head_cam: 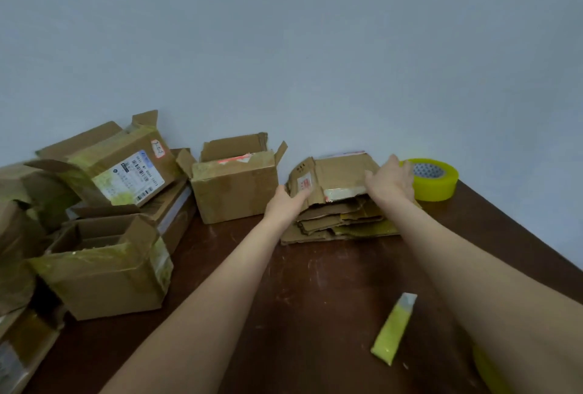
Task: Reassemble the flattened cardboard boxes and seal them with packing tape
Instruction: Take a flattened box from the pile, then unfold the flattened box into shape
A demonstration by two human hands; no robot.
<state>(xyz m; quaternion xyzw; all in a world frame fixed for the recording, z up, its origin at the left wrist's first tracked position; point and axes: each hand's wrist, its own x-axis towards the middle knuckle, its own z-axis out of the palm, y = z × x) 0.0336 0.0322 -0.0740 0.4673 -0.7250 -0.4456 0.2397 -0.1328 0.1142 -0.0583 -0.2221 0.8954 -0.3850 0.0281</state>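
A stack of flattened cardboard boxes [340,220] lies at the back of the dark wooden table [299,299], against the wall. My left hand [285,202] grips the left edge of the top flattened box [340,172], thumb on its upper face. At that box's right side my right hand [392,180] has its fingers spread; what it touches is hidden behind it. A roll of yellow packing tape [437,179] stands just right of the stack, close to my right hand. A loose strip of yellow tape [392,329] lies near the front.
Several assembled, taped cardboard boxes crowd the left side: one with open flaps [235,185] next to the stack, a larger one [104,270] in front, a labelled one [123,169] tilted on top of others. A second yellow roll [487,371] shows under my right forearm.
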